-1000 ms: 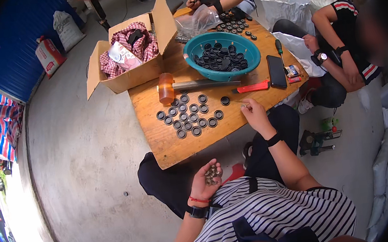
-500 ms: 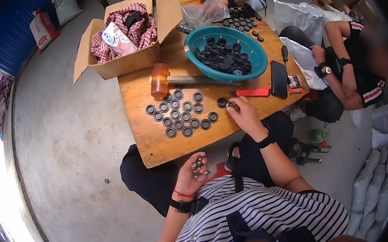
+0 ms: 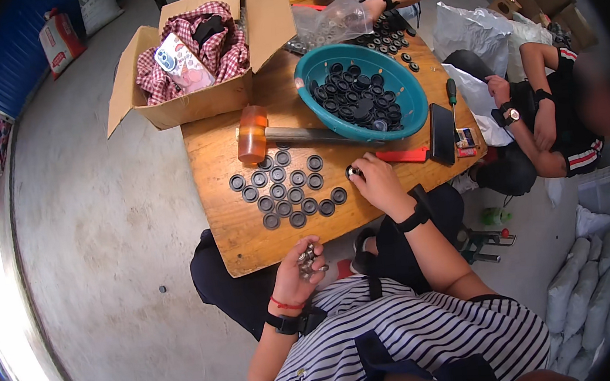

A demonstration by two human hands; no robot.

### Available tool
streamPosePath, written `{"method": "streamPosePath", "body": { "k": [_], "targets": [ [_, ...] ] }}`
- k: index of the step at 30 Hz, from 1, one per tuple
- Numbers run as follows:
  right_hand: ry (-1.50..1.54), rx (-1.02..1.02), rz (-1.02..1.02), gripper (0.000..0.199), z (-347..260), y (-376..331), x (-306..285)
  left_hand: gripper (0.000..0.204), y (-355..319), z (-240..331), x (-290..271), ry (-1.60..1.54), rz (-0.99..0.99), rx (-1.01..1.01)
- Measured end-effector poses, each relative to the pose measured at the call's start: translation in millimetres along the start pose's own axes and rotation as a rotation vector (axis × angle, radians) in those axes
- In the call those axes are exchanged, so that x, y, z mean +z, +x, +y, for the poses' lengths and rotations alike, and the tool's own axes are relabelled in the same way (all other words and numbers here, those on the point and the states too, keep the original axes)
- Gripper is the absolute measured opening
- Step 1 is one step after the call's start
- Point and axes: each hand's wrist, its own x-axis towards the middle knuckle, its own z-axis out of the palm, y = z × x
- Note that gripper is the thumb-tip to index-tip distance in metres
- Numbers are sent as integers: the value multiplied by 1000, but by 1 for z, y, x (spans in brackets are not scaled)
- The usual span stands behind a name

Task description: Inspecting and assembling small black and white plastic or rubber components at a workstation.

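Compared with half a second ago, the right hand is now with its fingertips over the edge of the single disc, where before it is only beside it. A small shiny spot shows at this disc, but I cannot tell if the fingers pinch a piece there or only press. This disc lies on the table, a little to the right of the loose group of black discs.

The left hand is turned palm up below the table's near edge, with fingers half curled around several metal pieces.

Behind the group lies the mallet, its handle pointing to the right, close to the teal bowl, which holds many more black discs. Near the right hand are the red knife and the phone. On the left stands the box with checked cloth inside.
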Motion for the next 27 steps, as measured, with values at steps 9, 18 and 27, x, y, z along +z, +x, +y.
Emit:
{"method": "streamPosePath", "body": {
  "k": [9,18,27],
  "targets": [
    [401,15,75,26,-46,-41,-12,22,25,-3,12,-311,-161,83],
    [1174,371,-546,26,-52,-83,10,21,18,-17,10,-249,-105,213],
    [10,-217,229,22,6,-57,3,21,15,-11,-9,-270,-96,233]
  ]
}}
